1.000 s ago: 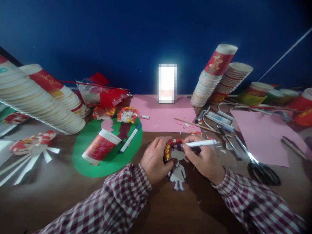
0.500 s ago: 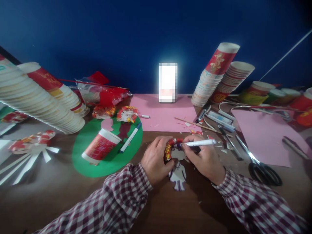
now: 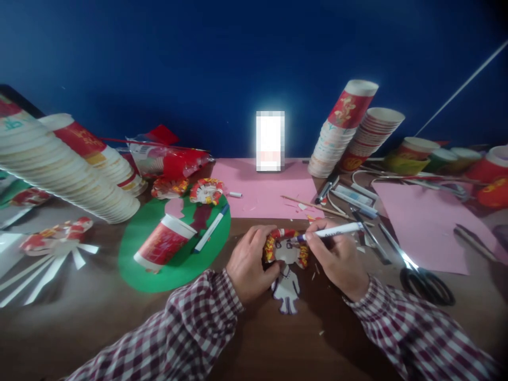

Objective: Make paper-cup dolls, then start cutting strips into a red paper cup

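While the brown table (image 3: 257,344) bore the paper doll (image 3: 286,288) between the hands, the left hand (image 3: 252,264) grasped the doll's head at its curly rim (image 3: 270,248); too hard a squeeze could have crumpled that rim, too slack a hold let the head slide. The right hand (image 3: 341,267) gripped a marker (image 3: 335,231) close to the face, where a jolt might have sent the tip astray, or a stray finger smudged the eye outlines (image 3: 278,244) if wet.
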A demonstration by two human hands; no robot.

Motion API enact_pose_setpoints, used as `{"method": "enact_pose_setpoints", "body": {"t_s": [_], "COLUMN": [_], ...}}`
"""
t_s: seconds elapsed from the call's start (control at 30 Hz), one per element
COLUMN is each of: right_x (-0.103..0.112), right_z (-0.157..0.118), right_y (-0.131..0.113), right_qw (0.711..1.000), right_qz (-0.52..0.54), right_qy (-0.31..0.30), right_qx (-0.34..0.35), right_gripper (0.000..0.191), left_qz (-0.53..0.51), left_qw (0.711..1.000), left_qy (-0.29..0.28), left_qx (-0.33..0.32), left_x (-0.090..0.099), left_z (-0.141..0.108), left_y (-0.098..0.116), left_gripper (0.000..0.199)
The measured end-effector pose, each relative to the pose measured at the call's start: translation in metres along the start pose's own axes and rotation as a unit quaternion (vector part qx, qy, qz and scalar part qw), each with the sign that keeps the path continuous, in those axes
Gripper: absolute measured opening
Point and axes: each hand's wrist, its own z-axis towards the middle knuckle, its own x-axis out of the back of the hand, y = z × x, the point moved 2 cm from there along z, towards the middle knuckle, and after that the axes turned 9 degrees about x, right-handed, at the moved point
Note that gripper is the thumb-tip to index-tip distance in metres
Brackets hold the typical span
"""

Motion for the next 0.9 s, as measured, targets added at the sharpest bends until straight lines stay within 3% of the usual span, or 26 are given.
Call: {"method": "enact_pose_setpoints", "body": {"t_s": [0.17,0.5,0.9], "right_x": [0.0017,-0.0022,-0.0016], "right_z": [0.0002,0.0022,0.0], "right_y": [0.0002,-0.0023,-0.0001], "right_qw": [1.0,0.994,0.997], "right_qz": [-0.003,-0.069,-0.045], "right_qy": [-0.013,-0.036,-0.042], "right_qx": [0.001,0.071,0.044], "right_gripper": [0.011,0.008,0.006], "left_qz": [-0.002,0.005,-0.002], "left_qw": [1.0,1.0,1.0], "left_qy": [0.0,-0.003,0.003], "left_qx": [-0.005,-0.005,-0.013], "left_x": [-0.0001,-0.001,-0.0019], "left_z": [0.0,0.0002,-0.0009], "left_y": [-0.0002,-0.0015,-0.002], "left_gripper": [0.059,0.061,0.06]}}
